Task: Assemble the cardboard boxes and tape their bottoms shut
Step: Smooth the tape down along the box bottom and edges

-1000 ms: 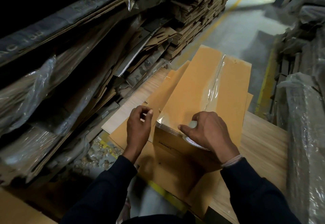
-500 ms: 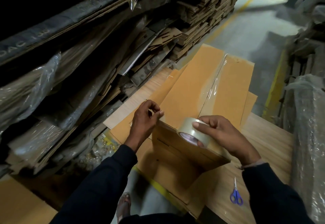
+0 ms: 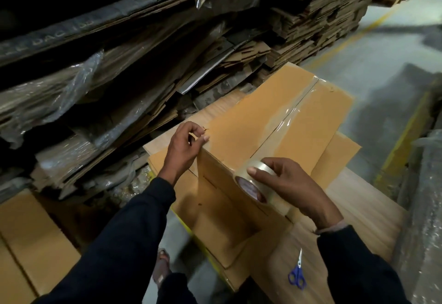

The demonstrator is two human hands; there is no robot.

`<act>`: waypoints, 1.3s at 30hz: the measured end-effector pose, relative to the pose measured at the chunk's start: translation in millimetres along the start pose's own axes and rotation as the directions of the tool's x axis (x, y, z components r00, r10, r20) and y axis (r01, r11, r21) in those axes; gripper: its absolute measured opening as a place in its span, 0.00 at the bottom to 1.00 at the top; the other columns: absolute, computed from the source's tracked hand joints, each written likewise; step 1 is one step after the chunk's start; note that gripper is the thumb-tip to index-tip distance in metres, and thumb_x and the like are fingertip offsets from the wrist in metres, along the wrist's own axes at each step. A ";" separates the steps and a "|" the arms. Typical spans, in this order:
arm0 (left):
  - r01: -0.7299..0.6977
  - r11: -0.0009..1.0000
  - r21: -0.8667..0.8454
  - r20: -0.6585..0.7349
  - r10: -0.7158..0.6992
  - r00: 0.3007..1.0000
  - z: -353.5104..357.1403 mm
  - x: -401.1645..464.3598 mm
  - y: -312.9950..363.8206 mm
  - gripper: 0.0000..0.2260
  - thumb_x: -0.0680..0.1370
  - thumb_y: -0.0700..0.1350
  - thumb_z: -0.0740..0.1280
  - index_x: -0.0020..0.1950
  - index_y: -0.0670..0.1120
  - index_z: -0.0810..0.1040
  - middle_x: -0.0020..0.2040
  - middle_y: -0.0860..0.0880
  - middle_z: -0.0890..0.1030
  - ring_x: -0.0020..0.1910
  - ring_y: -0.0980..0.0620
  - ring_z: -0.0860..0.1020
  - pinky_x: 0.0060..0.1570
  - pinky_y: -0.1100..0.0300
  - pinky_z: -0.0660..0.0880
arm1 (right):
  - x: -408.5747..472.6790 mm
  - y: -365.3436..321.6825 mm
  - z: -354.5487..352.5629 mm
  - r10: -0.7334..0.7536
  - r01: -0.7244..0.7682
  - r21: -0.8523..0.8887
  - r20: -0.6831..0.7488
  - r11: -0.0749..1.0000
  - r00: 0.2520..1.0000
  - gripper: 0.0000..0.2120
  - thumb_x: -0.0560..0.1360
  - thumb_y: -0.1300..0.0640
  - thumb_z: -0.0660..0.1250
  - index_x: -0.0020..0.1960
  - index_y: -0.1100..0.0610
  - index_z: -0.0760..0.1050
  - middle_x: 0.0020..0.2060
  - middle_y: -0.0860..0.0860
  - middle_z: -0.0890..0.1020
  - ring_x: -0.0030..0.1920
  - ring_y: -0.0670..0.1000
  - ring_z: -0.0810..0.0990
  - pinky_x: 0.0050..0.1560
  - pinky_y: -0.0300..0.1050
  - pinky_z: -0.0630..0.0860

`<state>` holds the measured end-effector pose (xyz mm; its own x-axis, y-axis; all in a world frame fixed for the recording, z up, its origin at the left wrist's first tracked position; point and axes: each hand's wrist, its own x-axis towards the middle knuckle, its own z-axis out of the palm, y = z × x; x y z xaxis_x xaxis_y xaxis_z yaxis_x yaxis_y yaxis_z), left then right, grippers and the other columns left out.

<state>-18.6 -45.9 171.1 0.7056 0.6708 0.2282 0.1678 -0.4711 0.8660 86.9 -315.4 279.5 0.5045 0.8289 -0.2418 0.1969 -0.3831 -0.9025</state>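
We see a cardboard box (image 3: pixel 275 122) standing bottom-up on a wooden table (image 3: pixel 354 210), its two flaps closed and a strip of clear tape (image 3: pixel 284 122) running along the seam from the far edge toward the near one. The glare on the tape makes it hard to tell exactly where the strip ends at the near edge. The box's near wall falls into shadow, and we cannot make out the faint marks on it.

The right hand (image 3: pixel 289 186) grips a roll of clear tape (image 3: pixel 253 184) at the near edge of the box, just beside the seam; its thumb lies over the roll's outer face and its fingers curl round the far side, which the hand hides from us. The left hand (image 3: pixel 184 148) sits at the box's near left corner, thumb and forefinger pinched together at the edge. Something thin seems to sit between them, but we cannot tell what it is, nor whether the fingers actually touch the cardboard.

Beneath the box lie flat cardboard sheets (image 3: pixel 344 150), mostly covered. Blue-handled scissors (image 3: pixel 297 275) lie on the table near us, to the right of the box, blades pointing away. To the left and far side rise dim stacks of flattened cardboard (image 3: pixel 318 17), some under wrinkled plastic wrap (image 3: pixel 79 81); print on one dark board is only partly legible. A sandalled foot (image 3: pixel 162 268) shows between the sleeves, partly hidden. More cardboard at the near left (image 3: pixel 28 244) is cut off by the frame.
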 end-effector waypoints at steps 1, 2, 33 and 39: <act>0.016 1.000 -0.006 -0.011 -0.016 1.000 0.1 -0.5 -0.1 0.05 0.81 0.47 0.73 0.52 0.49 0.78 0.54 0.51 0.78 0.49 0.58 0.76 0.44 0.72 0.71 | -4.4 4.2 -2.8 -0.025 0.024 0.047 0.020 0.999 0.999 0.16 0.82 0.46 0.71 0.48 0.60 0.83 0.38 0.59 0.87 0.40 0.59 0.87 0.48 0.58 0.83; 0.030 1.000 -0.007 -0.017 -0.030 0.999 0.7 -1.5 0.3 0.05 0.81 0.47 0.73 0.52 0.49 0.79 0.54 0.51 0.79 0.49 0.58 0.76 0.44 0.72 0.71 | -8.0 8.9 -5.5 -0.043 0.040 0.099 0.026 0.994 0.999 0.15 0.82 0.48 0.70 0.50 0.61 0.83 0.40 0.61 0.86 0.41 0.59 0.86 0.49 0.57 0.82; 0.099 0.992 -0.081 -0.103 -0.107 0.989 11.6 -12.5 -2.2 0.07 0.81 0.51 0.73 0.51 0.49 0.80 0.55 0.53 0.82 0.57 0.52 0.79 0.53 0.60 0.77 | -80.5 50.1 -17.6 0.335 -0.407 -0.333 -0.253 0.851 0.908 0.41 0.70 0.24 0.68 0.39 0.65 0.81 0.24 0.52 0.83 0.27 0.52 0.84 0.39 0.44 0.80; 0.092 0.993 -0.077 -0.098 -0.099 0.990 12.1 -13.5 -2.9 0.07 0.81 0.51 0.72 0.52 0.49 0.80 0.55 0.52 0.82 0.57 0.52 0.80 0.53 0.60 0.77 | -76.5 60.0 -15.5 0.337 -0.426 -0.341 -0.290 0.838 0.896 0.36 0.70 0.24 0.69 0.34 0.59 0.76 0.22 0.52 0.81 0.25 0.51 0.84 0.34 0.42 0.76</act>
<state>-20.3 -60.5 160.1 0.6150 0.7668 0.1838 0.1781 -0.3622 0.9149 73.2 -408.1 249.4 0.7624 0.4948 -0.4171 0.2368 -0.8131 -0.5317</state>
